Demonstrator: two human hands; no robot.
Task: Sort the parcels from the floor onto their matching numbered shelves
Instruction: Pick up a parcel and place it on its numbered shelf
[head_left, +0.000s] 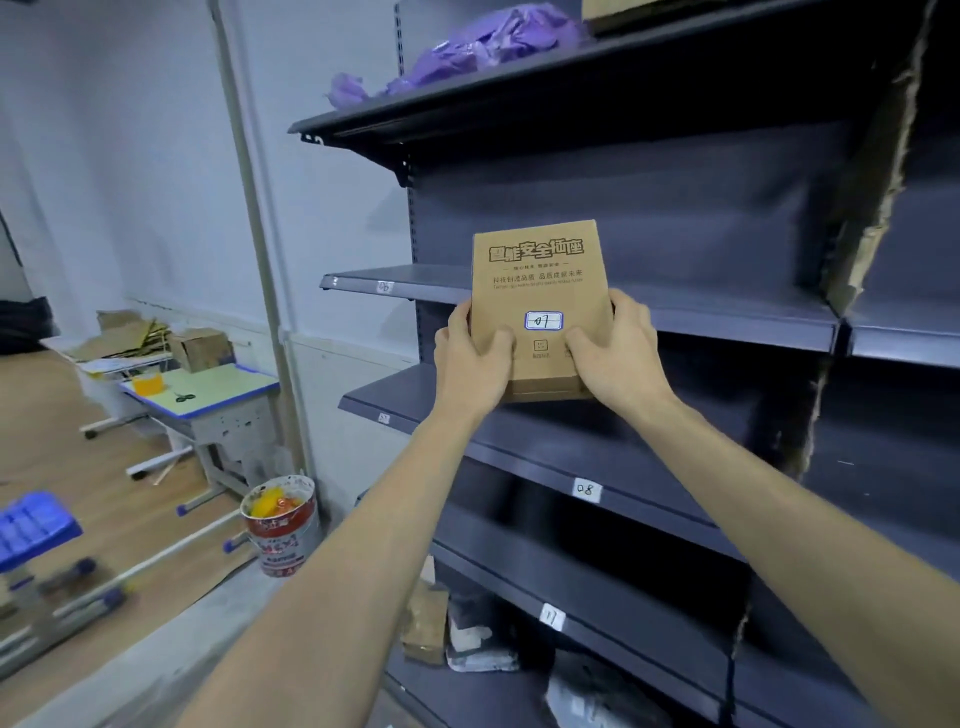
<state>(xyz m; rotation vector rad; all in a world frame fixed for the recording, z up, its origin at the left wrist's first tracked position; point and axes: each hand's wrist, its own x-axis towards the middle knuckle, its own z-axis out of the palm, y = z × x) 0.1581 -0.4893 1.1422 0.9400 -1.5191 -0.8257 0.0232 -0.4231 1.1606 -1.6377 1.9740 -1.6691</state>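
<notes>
Rack (675, 218) runs off frame right and top; torn cardboard (872, 171) hides part of its right side. Lowest bay is dark — parcels (467, 634) there hard to make out. Purple bags (467, 52) on the top shelf, partly cut off.

Box (540, 306) held upright, long axis vertical, printed face toward camera, "07" sticker (543, 320) readable. It sits in front of the rack, between the "06" tag (384, 286) shelf and the "08" tag (586, 489) shelf. "11" tag (551, 617) lower.

Left hand (470, 364) and right hand (618, 353) both grip the box's lower sides, thumbs on the front.

Far left: wood floor, desk (208, 395), paint can (280, 525), blue crate (31, 525) — blurred.
</notes>
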